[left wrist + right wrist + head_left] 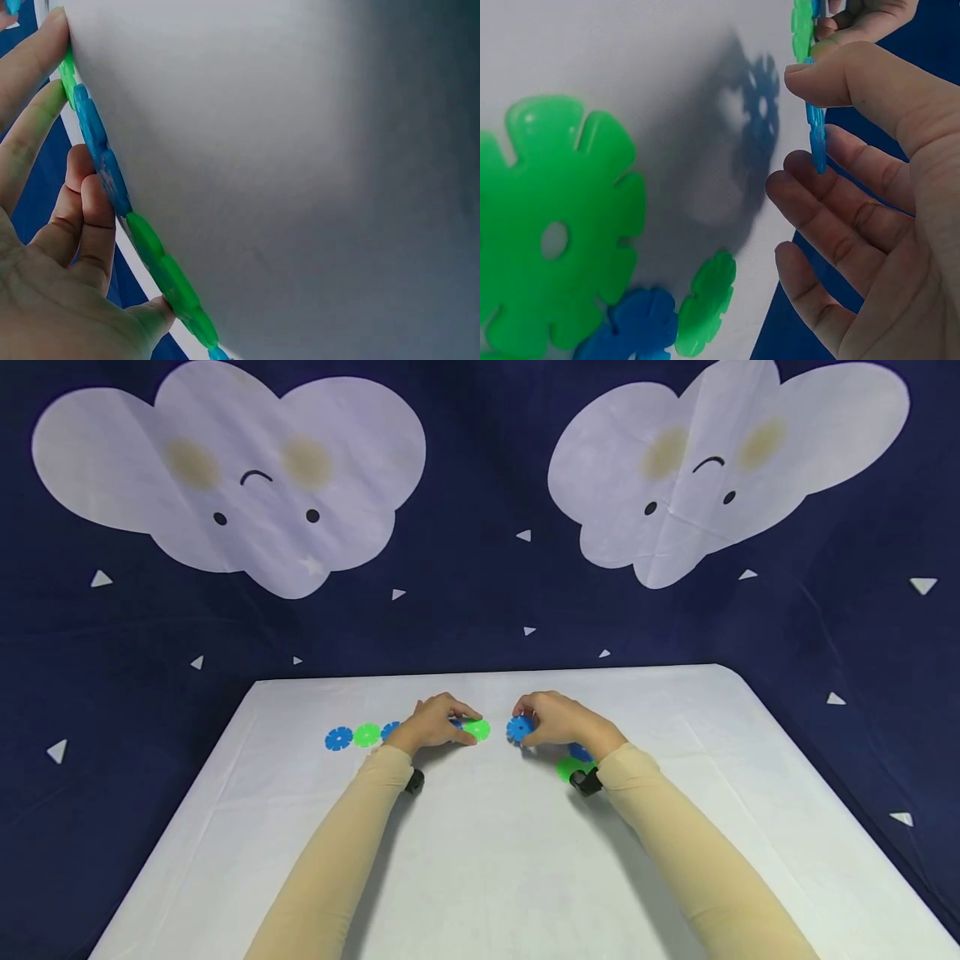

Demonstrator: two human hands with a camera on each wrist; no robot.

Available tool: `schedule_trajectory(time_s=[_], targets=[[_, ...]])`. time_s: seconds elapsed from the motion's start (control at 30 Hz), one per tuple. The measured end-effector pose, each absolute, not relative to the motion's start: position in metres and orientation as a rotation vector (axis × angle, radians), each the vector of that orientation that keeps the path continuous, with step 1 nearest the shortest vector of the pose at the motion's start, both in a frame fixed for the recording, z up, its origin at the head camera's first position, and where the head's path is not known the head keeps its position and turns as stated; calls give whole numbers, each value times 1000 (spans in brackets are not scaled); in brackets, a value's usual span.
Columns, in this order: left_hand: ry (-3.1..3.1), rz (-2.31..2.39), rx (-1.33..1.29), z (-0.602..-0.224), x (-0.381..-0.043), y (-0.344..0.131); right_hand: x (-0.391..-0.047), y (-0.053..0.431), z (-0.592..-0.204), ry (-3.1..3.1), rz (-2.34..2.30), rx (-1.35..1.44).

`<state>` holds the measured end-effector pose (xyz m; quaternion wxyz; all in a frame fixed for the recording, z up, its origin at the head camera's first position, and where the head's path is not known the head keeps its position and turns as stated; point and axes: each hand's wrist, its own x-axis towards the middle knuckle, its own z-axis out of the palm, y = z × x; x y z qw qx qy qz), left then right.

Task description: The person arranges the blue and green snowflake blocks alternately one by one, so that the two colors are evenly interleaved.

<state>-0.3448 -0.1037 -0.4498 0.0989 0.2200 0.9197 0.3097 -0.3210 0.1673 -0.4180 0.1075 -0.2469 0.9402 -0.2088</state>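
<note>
A row of blue and green notched plastic snowflake discs lies on the table, from a blue disc at its left end to a green disc at its right. My left hand reaches over the row, hiding its middle, and holds that green end disc between thumb and finger. In the left wrist view, more fingers rest along the row beside a green disc. Just right of the row, my right hand pinches a single blue disc above the table, apart from the green one.
Loose discs lie under my right wrist: a large-looking green disc, a blue disc and another green disc. The white table ends at a dark blue cloth with printed clouds.
</note>
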Motion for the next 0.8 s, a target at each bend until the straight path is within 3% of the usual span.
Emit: schedule_trajectory(time_s=[0.8], targets=[[2720,891,640,-451,-348,-104,-332,145,-419,2756,-478,-703]])
